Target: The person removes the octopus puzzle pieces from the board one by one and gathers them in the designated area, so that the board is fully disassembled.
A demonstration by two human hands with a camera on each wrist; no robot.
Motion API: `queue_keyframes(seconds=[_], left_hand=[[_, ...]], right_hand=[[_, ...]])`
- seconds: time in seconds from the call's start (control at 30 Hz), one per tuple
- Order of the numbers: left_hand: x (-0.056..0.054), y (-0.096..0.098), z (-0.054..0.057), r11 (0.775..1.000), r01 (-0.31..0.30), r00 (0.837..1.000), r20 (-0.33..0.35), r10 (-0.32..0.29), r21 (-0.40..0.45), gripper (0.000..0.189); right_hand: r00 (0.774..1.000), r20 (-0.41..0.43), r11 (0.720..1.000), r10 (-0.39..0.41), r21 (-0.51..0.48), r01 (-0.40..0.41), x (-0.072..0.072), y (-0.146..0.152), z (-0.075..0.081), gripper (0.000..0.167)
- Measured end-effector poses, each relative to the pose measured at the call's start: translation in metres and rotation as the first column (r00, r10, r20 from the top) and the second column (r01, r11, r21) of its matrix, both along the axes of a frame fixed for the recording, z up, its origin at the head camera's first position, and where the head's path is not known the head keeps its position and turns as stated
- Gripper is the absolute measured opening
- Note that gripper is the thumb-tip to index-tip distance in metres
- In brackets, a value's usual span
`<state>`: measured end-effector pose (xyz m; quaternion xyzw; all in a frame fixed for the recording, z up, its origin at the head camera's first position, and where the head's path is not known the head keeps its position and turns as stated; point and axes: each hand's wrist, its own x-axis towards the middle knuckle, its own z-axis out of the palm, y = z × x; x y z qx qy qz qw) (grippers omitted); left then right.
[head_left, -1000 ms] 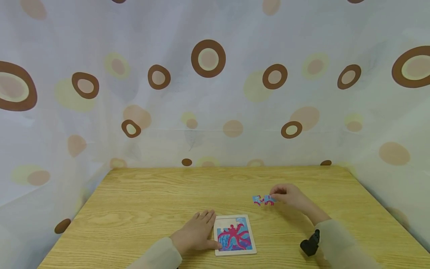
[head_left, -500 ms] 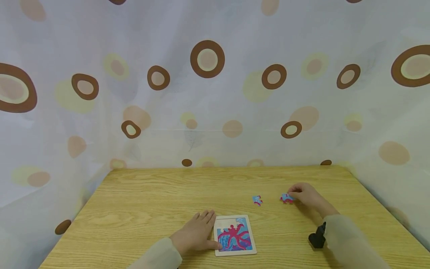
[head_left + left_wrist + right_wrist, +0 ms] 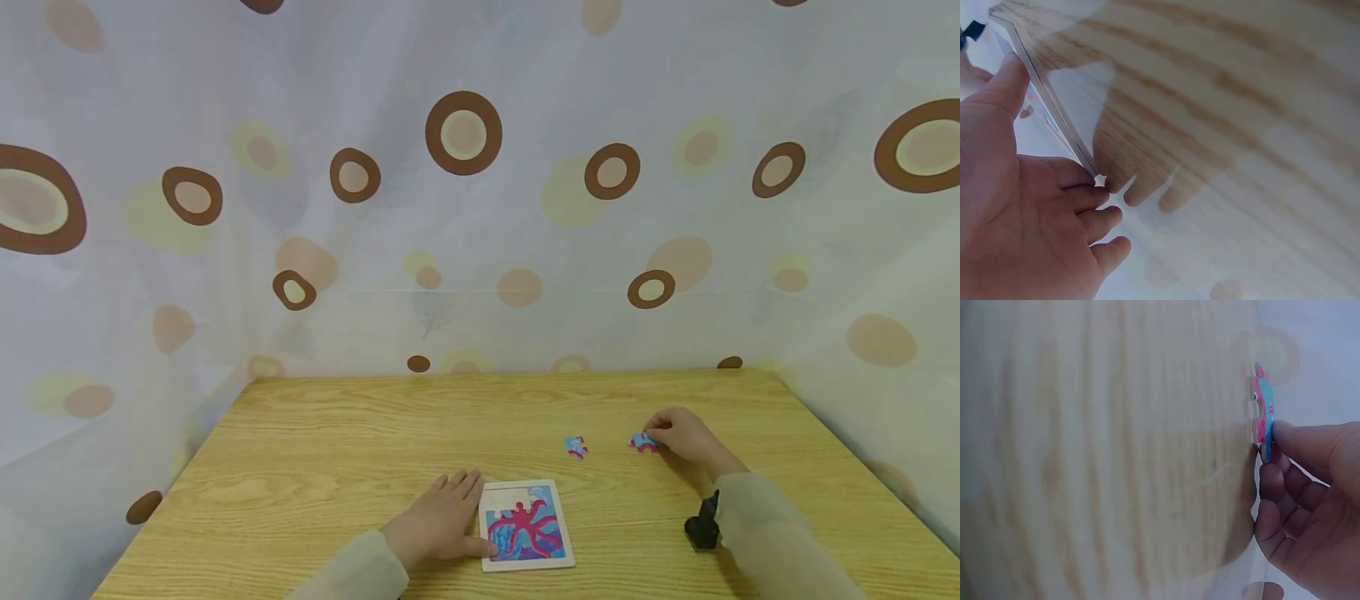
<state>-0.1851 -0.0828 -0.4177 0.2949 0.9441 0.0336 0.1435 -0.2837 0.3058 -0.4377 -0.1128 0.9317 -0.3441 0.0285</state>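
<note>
In the head view a white-framed octopus puzzle board (image 3: 525, 565) lies at the table's front middle, with pale gaps along its upper left. My left hand (image 3: 442, 518) rests beside its left edge, fingers extended, thumb over the frame's lower left corner. Farther right, my right hand (image 3: 686, 437) pinches a blue and pink puzzle piece (image 3: 643, 442) by its right end, between thumb and finger. The right wrist view shows that puzzle piece (image 3: 1264, 409) close to the tabletop. A second puzzle piece (image 3: 575, 447) lies on the table to its left.
The wooden table (image 3: 337, 442) reaches back to a hanging sheet (image 3: 480, 225) printed with brown and yellow circles. More of the sheet drapes along both sides. A black device (image 3: 703, 525) sits at my right wrist.
My right hand has moved to the right with its puzzle piece, away from the other piece, and then almost stopped. My left hand and the board have kept their places.
</note>
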Motion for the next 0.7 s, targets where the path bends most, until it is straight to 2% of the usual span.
queue_keyframes(seconds=[0.27, 0.53, 0.7], left_hand=[[-0.001, 0.000, -0.002, 1.000, 0.004, 1.000, -0.006, -0.004, -0.001, 0.089], [-0.001, 0.000, -0.001, 1.000, 0.012, 1.000, -0.012, -0.012, -0.002, 0.089], [-0.001, 0.000, -0.001, 1.000, 0.017, 1.000, -0.012, -0.017, -0.005, 0.088]], right_hand=[[1.000, -0.010, 1.000, -0.003, 0.021, 0.003, 0.000, 0.000, 0.001, 0.012], [0.999, 0.036, 0.999, -0.020, -0.043, 0.021, 0.006, -0.004, 0.010, 0.017], [1.000, -0.011, 1.000, -0.017, -0.025, 0.017, 0.009, -0.016, 0.020, 0.023]])
